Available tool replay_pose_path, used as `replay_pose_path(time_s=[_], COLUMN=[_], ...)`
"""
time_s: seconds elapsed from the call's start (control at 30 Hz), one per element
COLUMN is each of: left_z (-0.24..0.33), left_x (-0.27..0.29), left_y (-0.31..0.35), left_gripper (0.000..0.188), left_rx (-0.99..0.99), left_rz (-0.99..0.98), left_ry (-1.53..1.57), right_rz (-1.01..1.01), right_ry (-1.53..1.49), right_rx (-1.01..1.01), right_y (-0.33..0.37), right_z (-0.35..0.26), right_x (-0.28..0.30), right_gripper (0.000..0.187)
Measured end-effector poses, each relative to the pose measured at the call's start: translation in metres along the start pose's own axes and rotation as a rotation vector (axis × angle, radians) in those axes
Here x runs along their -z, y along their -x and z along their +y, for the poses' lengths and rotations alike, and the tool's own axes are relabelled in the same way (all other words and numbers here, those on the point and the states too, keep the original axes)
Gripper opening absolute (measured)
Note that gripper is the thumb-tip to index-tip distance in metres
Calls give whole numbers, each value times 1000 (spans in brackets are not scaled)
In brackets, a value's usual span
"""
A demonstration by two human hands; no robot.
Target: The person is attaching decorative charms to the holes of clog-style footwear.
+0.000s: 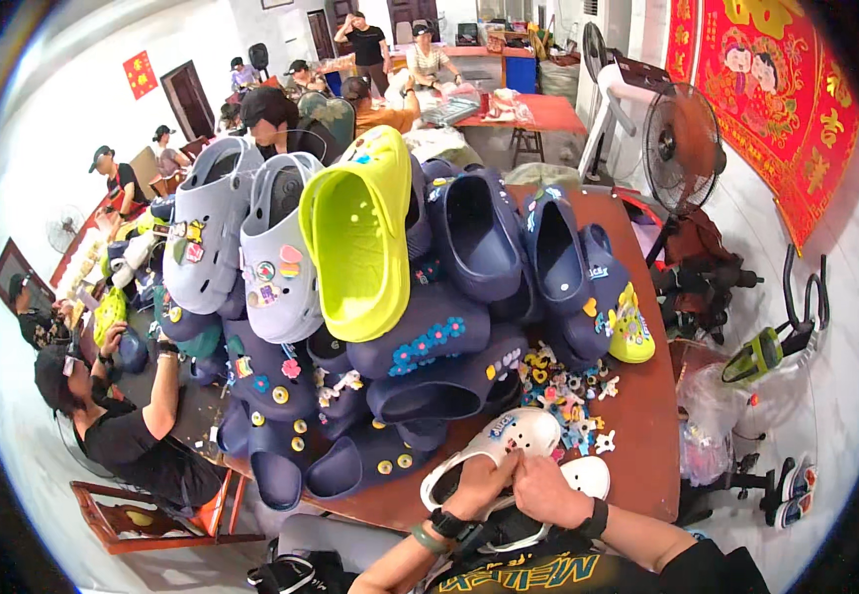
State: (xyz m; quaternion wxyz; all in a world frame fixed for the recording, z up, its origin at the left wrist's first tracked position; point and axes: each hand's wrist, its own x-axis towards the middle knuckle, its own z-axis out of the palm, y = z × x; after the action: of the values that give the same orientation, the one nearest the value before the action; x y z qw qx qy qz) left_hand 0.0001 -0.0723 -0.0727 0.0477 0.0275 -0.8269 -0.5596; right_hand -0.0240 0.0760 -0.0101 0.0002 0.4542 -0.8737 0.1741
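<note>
Beyond the black shirt point(603, 572), clamped left hand point(484, 485) and right hand point(546, 490) together on a white clog point(538, 426), presumably for steadiness, at the table point(639, 436) edge; had charms point(563, 391) heaped beside (likely for easy reach); had navy clogs point(489, 267) piled behind, perhaps saving room.

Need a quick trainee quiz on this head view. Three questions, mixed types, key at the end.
1. Multiple choice: what colour is the clog where the left hand and right hand meet?
a) white
b) navy
c) lime

2. True or false: loose charms lie heaped on the red-brown tabletop.

3. Fill in: the green bangle is worn on the same arm as the ____ hand.

Key: 1. a; 2. true; 3. left.
</note>
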Motion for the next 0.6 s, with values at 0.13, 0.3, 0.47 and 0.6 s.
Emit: replay_pose_path(time_s=[0.13,0.3,0.47,0.6], left_z=[-2,8,30,15], left_x=[-6,7,10,-2], left_y=[-12,-13,-7,1], left_gripper=[41,29,32,31], left_rx=[-62,178,225,171], left_rz=[72,-130,-75,-6], left_ry=[-97,31,198,326], right_rz=[4,103,80,66], right_ry=[12,-285,-433,-335], right_rx=[79,-57,-49,-28], right_y=[-4,-1,11,9], right_z=[13,17,40,34], right_x=[-5,5,15,29], right_gripper=[15,17,34,31])
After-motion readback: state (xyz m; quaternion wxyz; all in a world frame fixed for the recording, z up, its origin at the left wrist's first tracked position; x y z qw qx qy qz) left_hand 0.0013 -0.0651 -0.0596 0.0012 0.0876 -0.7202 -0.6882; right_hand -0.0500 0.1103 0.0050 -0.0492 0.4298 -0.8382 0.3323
